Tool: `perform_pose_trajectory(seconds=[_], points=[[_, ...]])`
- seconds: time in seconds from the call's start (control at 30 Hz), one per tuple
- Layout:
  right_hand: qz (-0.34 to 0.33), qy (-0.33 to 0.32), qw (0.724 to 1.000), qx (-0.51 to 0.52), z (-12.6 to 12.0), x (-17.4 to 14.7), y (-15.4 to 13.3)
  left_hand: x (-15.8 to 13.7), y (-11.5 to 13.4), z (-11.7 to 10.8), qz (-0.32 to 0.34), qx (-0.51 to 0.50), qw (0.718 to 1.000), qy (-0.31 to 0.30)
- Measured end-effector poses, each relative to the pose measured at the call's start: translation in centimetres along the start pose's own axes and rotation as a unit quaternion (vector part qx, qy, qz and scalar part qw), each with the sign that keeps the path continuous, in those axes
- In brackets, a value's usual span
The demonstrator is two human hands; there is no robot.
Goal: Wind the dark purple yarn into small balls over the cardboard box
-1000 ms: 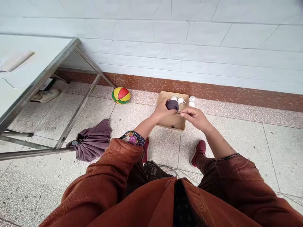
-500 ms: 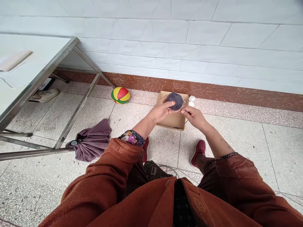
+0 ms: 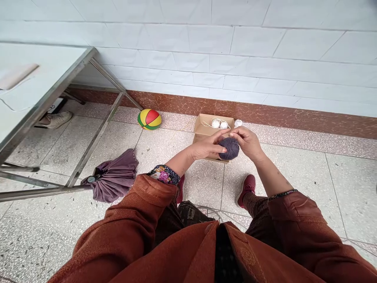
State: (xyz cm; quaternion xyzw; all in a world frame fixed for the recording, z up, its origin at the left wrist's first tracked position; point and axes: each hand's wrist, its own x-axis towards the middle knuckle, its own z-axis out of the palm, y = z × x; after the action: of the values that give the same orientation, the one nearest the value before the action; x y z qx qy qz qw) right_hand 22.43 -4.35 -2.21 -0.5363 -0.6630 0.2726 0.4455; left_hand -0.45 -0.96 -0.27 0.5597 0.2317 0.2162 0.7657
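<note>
A dark purple-grey ball of yarn (image 3: 229, 148) is gripped by my left hand (image 3: 207, 147), its thumb lying across the front of the ball. Close above and to the right of it, my right hand (image 3: 246, 142) has thumb and forefinger pinched together, perhaps on the yarn's strand, which is too fine to make out. Both hands are over an open cardboard box (image 3: 203, 122). Two small white yarn balls (image 3: 216, 123) with a loose white strand lie in the box's far part. Another white ball (image 3: 238, 123) sits just outside its right edge.
On the floor lies a colourful ball (image 3: 149, 119) by the tiled wall. A folded purple umbrella (image 3: 114, 177) rests beside the metal-framed table (image 3: 84, 59) at left. A person's shoe (image 3: 55, 119) shows beneath that table. My own red shoes (image 3: 246, 191) are below the box.
The dark yarn ball has moved right and nearer to me, with my left hand turning over it. White balls in the box have come into view. My right hand has shifted slightly right.
</note>
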Motion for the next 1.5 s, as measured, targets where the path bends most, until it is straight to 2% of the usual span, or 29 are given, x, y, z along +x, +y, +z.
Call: perform_pose_trajectory(seconds=[0.07,0.17,0.23,0.3,0.37,0.43,0.53,0.67,0.73,0.83,0.9,1.0,1.07,1.13,1.23,1.3,1.4,1.5], points=[[0.024,-0.016,0.999,-0.016,0.5,-0.2,0.7,-0.2,0.3,0.0,0.005,-0.070,0.998,0.008],[0.027,-0.082,0.996,-0.032,1.2,-0.6,0.8,0.2,0.4,-0.7,0.034,-0.098,0.992,0.074],[-0.003,-0.146,0.989,-0.013,1.4,-0.9,0.0,0.7,0.2,-1.4,0.042,-0.047,0.987,0.147],[-0.025,-0.195,0.980,0.019,1.3,-1.1,-1.1,1.1,0.0,-2.0,0.039,0.065,0.972,0.221],[-0.022,-0.200,0.978,0.047,0.9,-1.1,-2.1,1.3,-0.2,-2.2,0.026,0.197,0.945,0.258],[-0.011,-0.169,0.984,0.063,0.4,-0.9,-2.7,1.2,-0.3,-2.0,0.004,0.289,0.927,0.238],[-0.009,-0.101,0.994,0.051,-0.2,-0.3,-2.5,0.8,-0.4,-1.0,-0.001,0.299,0.943,0.145],[0.002,-0.042,0.999,0.014,-0.1,0.1,-0.8,0.2,-0.5,0.3,0.023,0.143,0.989,0.017],[0.026,-0.028,0.999,0.000,0.4,-0.1,0.2,0.2,-0.5,0.5,0.033,0.050,0.998,0.010],[0.043,-0.040,0.998,-0.030,1.3,-0.5,1.0,0.5,-0.2,-0.1,0.044,-0.015,0.996,0.080],[0.021,-0.084,0.996,-0.035,1.6,-0.9,0.6,0.8,-0.1,-0.7,0.037,0.009,0.986,0.159],[-0.014,-0.169,0.985,0.011,1.7,-1.2,-0.9,1.0,-0.1,-1.5,0.004,0.142,0.945,0.295],[-0.014,-0.183,0.982,0.051,1.4,-1.2,-2.0,1.1,-0.3,-1.6,-0.021,0.246,0.913,0.325],[-0.006,-0.152,0.985,0.080,0.9,-0.9,-2.7,1.1,-0.7,-1.3,-0.040,0.316,0.903,0.288],[0.007,-0.068,0.994,0.081,0.2,-0.3,-2.4,0.7,-1.1,-0.4,-0.038,0.325,0.926,0.190],[0.027,-0.023,0.997,0.062,0.1,0.0,-1.6,0.4,-1.0,0.2,-0.015,0.273,0.954,0.122],[0.058,-0.016,0.997,0.043,0.4,0.1,-0.1,-0.1,-0.5,0.8,0.017,0.143,0.989,0.035],[0.066,-0.040,0.997,0.028,1.1,-0.3,0.9,-0.1,0.2,1.0,0.041,0.016,0.998,0.034]])
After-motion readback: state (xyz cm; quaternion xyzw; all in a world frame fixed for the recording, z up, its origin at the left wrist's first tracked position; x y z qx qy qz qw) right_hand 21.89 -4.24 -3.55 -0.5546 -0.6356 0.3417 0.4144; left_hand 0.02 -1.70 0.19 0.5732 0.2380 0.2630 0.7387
